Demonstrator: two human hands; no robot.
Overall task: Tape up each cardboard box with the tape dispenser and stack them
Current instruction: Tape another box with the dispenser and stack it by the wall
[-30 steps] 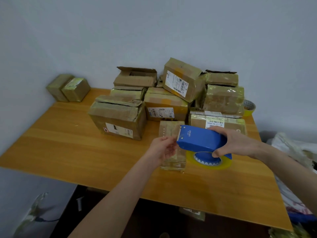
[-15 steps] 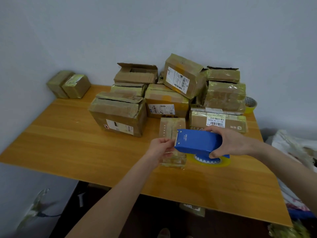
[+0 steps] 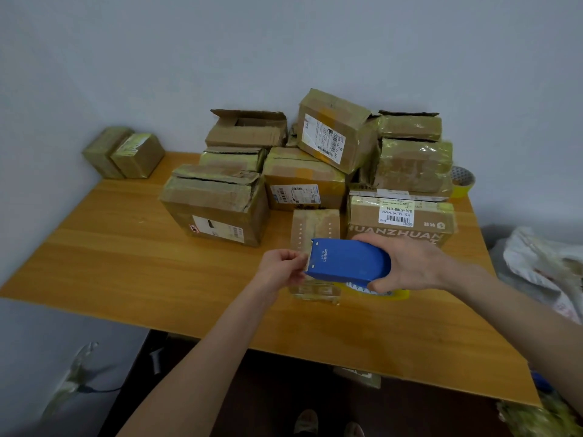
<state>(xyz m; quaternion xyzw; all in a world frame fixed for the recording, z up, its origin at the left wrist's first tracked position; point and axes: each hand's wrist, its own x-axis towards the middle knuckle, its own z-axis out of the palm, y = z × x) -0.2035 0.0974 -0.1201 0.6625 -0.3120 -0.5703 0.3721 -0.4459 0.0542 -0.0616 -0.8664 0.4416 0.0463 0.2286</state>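
Note:
My right hand [image 3: 407,263] grips a blue tape dispenser [image 3: 347,261] loaded with yellowish tape, held just above a small flat cardboard box [image 3: 315,227] lying on the wooden table [image 3: 126,263]. At the dispenser's front edge, my left hand [image 3: 280,269] pinches the tape end. The dispenser and both hands hide the near half of the small box. Behind it stands a pile of several worn cardboard boxes [image 3: 303,175], some with torn or open flaps.
Two small taped boxes [image 3: 126,152] stand against the wall at the table's far left corner. A spare tape roll [image 3: 462,181] lies at the far right behind the pile. Crumpled plastic bags [image 3: 542,266] lie off the table's right edge.
The dispenser has shifted slightly left and up over the small box, with both hands staying on it. The camera view has tilted a little.

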